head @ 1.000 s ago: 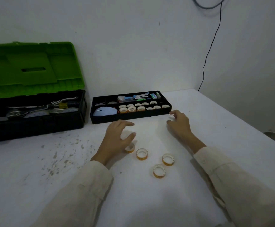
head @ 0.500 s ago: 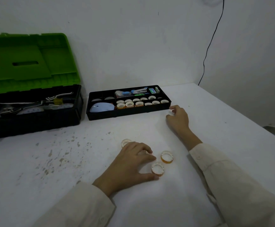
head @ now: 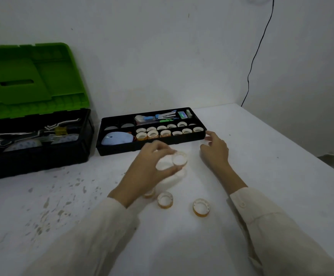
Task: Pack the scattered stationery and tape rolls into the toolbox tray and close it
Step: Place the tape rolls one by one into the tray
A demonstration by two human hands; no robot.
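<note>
Our left grip (head: 152, 168) hangs above the table (head: 261, 176), thumb and fingers pinching the held tape roll (head: 179, 159). Motion blur keeps us from telling whether a second ring sits beside it. Our right grip (head: 215, 149) is loosely spread and holds nothing, just beside the right front corner of the black tray (head: 122, 150); we cannot tell if it touches.

The tray has rows of rolls in its compartments and stands beside the open toolbox (head: 32, 156), green lid (head: 32, 80) raised.

Three loose rolls lie on the table nearer us: the middle roll (head: 165, 199), the right roll (head: 201, 207) and the half-hidden roll (head: 149, 193) behind our left wrist.
</note>
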